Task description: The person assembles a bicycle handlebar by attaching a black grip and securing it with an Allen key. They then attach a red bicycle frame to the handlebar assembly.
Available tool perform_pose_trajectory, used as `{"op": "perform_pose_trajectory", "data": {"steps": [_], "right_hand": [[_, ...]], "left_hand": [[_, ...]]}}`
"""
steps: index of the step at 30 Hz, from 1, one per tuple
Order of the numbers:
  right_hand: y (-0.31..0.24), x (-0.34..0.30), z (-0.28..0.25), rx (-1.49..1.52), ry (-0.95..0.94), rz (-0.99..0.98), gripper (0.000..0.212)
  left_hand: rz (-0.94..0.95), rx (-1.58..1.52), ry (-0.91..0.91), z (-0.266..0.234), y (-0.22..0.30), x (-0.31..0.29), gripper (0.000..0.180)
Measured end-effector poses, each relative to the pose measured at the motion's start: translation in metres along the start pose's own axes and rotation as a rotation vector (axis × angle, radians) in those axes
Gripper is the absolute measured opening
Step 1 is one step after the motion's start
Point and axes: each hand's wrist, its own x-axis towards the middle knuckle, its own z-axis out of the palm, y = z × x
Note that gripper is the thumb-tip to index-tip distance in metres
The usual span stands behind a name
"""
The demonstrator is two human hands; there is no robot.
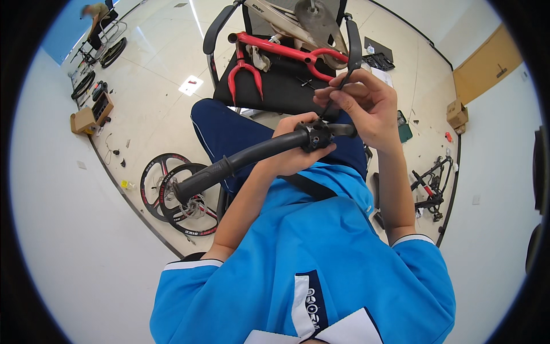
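Note:
A black bicycle handlebar [252,156] lies across my lap, its rubber grip pointing to the lower left. My left hand [291,158] is closed round it from below, next to the dark stem clamp [318,136]. Above the clamp, my right hand [369,106] pinches a thin black hex key [327,110] between thumb and fingers. The key's lower end meets the clamp; whether it sits in a bolt is too small to tell. Part of the bar's far side is hidden behind my right wrist.
Ahead, a black armchair [220,85] holds red forks [275,50] and a pale frame [275,17]. Two spoked wheels [150,192] lie to my left, a dark bicycle frame [435,186] to my right. Cardboard boxes [456,114] stand by the walls. Another person [98,17] sits far left.

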Motion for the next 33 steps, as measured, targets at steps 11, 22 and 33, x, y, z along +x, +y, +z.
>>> {"op": "perform_pose_trajectory", "data": {"steps": [11,22,33], "right_hand": [[0.002,-0.002,-0.003,-0.155,0.006,-0.061,0.020],[-0.002,0.003,0.002,-0.075,-0.060,0.051,0.022],[0.006,-0.001,0.001,-0.328,0.043,-0.104,0.015]], "left_hand": [[-0.027,0.034,-0.021,0.004,0.004,0.000,0.036],[-0.085,-0.035,-0.005,-0.003,0.003,-0.001,0.031],[-0.010,0.056,0.009,0.002,0.007,0.000,0.032]]}}
